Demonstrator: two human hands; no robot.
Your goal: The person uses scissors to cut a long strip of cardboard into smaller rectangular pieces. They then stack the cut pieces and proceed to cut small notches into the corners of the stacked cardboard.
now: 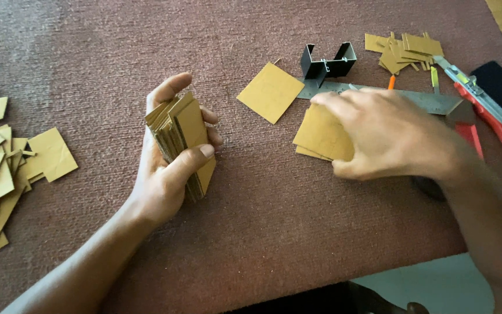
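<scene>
A person's left hand (167, 168) clamps an upright stack of brown cardboard squares (182, 139) over a reddish-brown mat (262, 221), thumb across the front, while the right hand (387, 136) presses flat, fingers spread, on a few loose brown card squares (321, 135) nr a steel ruler (431, 100). One single square (270, 92) lies beside a black metal bracket (327, 61); a red utility knife (486, 107) sits at right. Judging by this, much is stacked, w/ offcut piles (1, 168) at left & scraps (402, 49) up top.

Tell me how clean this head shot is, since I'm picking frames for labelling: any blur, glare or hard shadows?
Head view: soft, even light, no glare; the left hand and its cardboard stack look sharp; the right hand is slightly motion-blurred over the cardboard squares; only faint shadows on the brown mat.
</scene>
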